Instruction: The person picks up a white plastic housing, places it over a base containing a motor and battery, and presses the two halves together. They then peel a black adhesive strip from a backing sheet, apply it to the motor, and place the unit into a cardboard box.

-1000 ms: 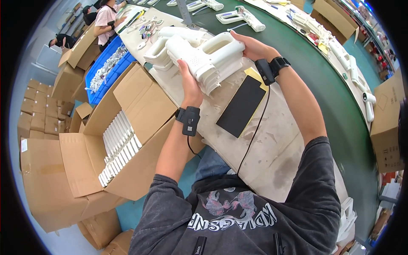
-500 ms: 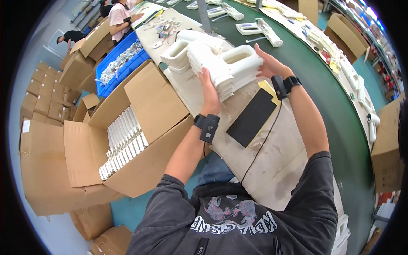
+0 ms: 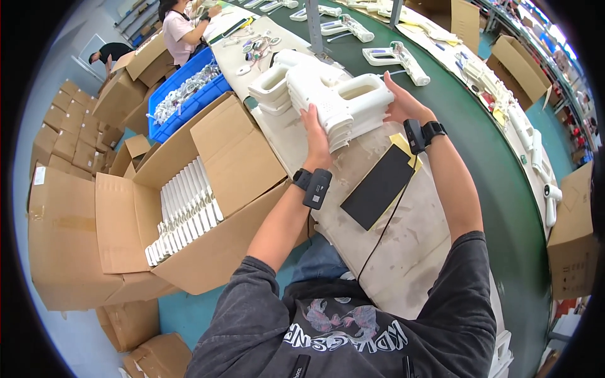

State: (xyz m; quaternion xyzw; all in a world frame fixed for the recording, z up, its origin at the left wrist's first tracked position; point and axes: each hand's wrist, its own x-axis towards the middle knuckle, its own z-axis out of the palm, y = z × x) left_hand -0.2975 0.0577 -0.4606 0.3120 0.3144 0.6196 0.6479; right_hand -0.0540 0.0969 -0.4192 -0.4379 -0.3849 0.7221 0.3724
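A stack of white plastic housings with looped handles (image 3: pixel 315 91) is on the pale worktable (image 3: pixel 394 264), beside another white stack (image 3: pixel 271 88) on its left. My left hand (image 3: pixel 317 138) presses against the near left side of the nearer stack, thumb up along it. On the right end, by the looped handles, my right hand (image 3: pixel 404 104) holds the same stack, its fingertips partly hidden behind it. Between my forearms lies a flat black pad (image 3: pixel 377 187) with yellow paper (image 3: pixel 400 143) under its edge. Black devices are strapped to both my wrists.
An open carton (image 3: pixel 252 201) with rows of white parts (image 3: pixel 186 208) stands at my left. Behind it is a blue bin (image 3: pixel 183 120) of small parts. A green conveyor (image 3: pixel 466 151) carries white housings (image 3: pixel 400 60). A co-worker (image 3: pixel 179 31) sits at the far left. A metal post (image 3: pixel 313 28) rises beyond the stacks.
The view has shifted slightly, so most things sit a little lower and to the right. Both hands keep their hold on the white stack, which has hardly moved against the table.
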